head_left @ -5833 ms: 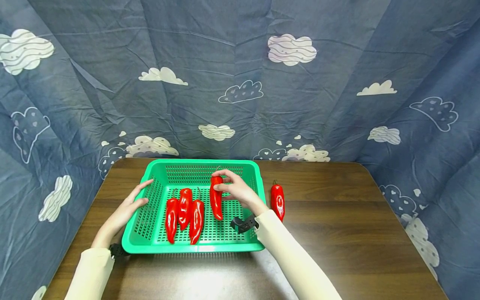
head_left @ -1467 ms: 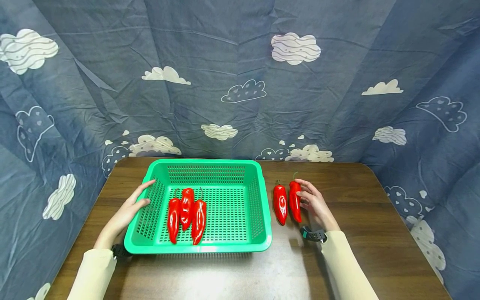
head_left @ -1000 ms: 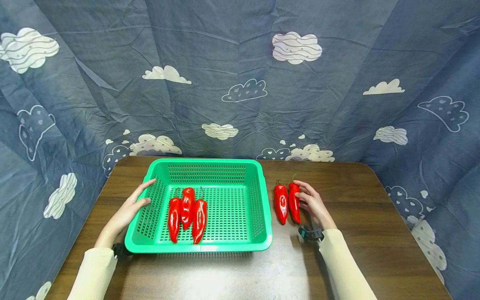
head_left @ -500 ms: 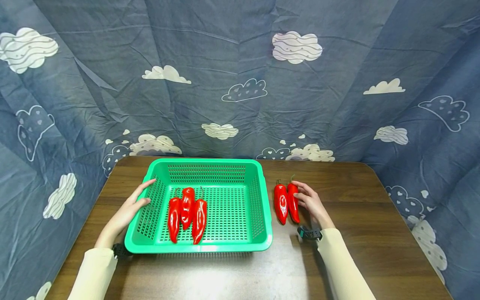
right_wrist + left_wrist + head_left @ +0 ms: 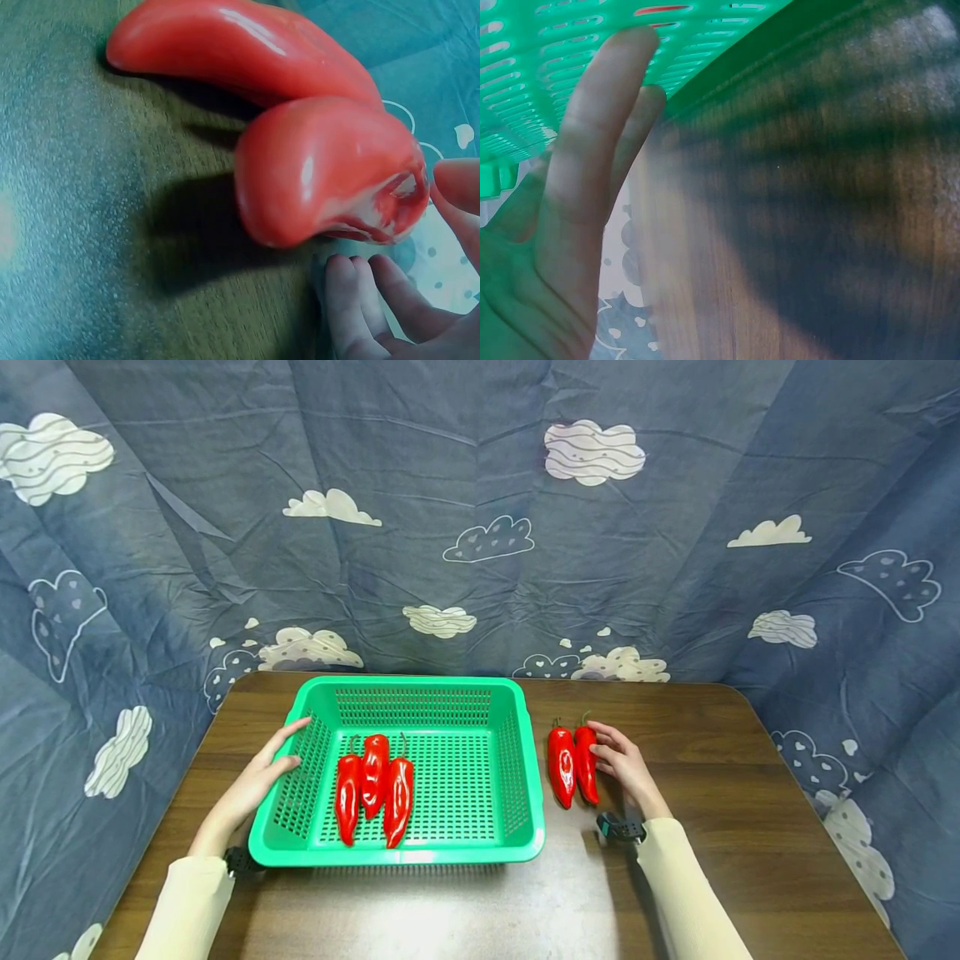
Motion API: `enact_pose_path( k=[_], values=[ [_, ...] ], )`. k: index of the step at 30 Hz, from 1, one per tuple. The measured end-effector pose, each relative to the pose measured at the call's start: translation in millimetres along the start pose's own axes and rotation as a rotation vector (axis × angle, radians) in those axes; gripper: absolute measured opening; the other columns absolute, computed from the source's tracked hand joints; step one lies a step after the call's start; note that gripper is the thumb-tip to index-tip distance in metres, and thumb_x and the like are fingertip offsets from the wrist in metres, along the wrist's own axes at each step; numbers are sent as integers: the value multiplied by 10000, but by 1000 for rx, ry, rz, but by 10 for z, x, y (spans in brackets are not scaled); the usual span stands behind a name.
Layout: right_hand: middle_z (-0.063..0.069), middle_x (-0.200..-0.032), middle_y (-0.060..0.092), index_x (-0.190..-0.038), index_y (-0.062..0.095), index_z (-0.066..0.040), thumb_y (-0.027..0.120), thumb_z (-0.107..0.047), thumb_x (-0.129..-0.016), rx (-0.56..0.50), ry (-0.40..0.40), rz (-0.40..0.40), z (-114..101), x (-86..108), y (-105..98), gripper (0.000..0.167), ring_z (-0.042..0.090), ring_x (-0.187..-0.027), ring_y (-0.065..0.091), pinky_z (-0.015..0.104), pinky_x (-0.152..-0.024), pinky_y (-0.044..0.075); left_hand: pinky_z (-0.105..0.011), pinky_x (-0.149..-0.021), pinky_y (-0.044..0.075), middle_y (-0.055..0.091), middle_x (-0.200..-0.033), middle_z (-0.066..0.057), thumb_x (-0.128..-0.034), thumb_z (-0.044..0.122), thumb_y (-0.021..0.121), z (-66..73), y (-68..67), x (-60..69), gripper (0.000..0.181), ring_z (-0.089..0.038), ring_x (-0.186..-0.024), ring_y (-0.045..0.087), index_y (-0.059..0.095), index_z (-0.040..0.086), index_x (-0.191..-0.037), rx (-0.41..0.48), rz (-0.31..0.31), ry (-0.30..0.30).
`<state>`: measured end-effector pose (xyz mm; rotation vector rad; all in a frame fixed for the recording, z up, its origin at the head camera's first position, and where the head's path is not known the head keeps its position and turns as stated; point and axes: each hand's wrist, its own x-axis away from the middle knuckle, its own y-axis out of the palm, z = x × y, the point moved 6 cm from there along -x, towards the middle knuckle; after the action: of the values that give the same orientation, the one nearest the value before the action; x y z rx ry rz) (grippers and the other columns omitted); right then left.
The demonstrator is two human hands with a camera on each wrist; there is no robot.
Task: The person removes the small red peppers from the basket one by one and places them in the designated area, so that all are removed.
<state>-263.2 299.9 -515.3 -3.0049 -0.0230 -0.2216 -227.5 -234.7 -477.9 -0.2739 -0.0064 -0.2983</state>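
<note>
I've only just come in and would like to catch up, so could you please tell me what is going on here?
A person is handling red peppers around a green basket on a wooden table. The left hand is at the basket's left side. Two peppers lie on the table to the basket's right, and the right hand is beside the outer pepper, its fingers not closed around it. Three more peppers lie together inside the basket.
</note>
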Motion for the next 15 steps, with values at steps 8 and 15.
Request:
enact_pose_path(
  k=[8, 15],
  values=[
    [294, -1379, 379, -1440, 346, 39, 452, -22, -978, -7, 7, 23, -71, 30, -45, 478, 68, -960, 555, 295, -841, 485, -682, -1010, 84, 63, -1576, -141, -975, 60, 439, 21, -8, -7, 589, -402, -1391, 16, 228, 134, -1521, -33, 7, 32],
    [268, -1372, 368, -1433, 358, 40, 445, -41, -989, 11, -17, 69, -207, 68, -95, 459, 119, -1021, 541, 331, -859, 487, -673, -1012, 93, 68, -1575, -140, -975, 57, 442, 30, -9, -9, 593, -396, -1385, 33, 224, 130, -1522, -33, 7, 34]
  ],
)
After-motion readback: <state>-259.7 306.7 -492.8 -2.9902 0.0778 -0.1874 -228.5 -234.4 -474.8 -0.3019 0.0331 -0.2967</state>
